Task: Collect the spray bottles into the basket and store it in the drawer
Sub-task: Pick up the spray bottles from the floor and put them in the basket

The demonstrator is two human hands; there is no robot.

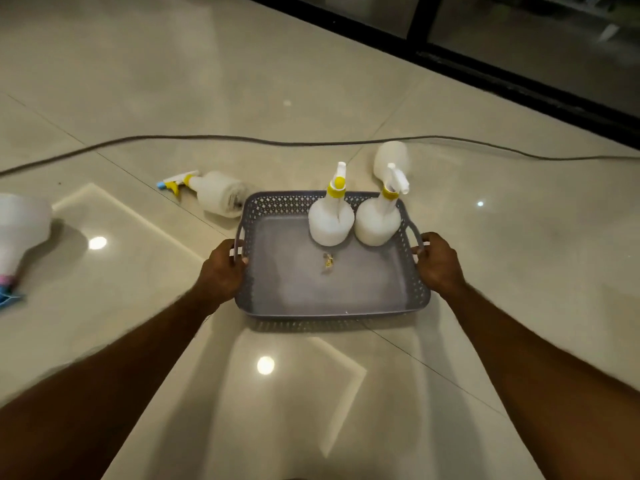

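A grey perforated basket [332, 308] sits low over the glossy tiled floor. My left hand [221, 271] grips its left handle and my right hand [438, 263] grips its right handle. Two white spray bottles with yellow collars stand upright in the basket's far right part: one [330, 220] and another [377, 220] beside it. Behind the basket a third white bottle [391, 159] is on the floor. A bottle with a blue and yellow trigger [214, 192] lies on its side to the basket's left. Another white bottle [20, 230] lies at the far left edge.
A dark cable [277, 142] runs across the floor behind the bottles. A black-framed glass door or window [519, 74] borders the floor at the upper right. A small yellowish scrap [328, 262] lies in the basket. No drawer is in view.
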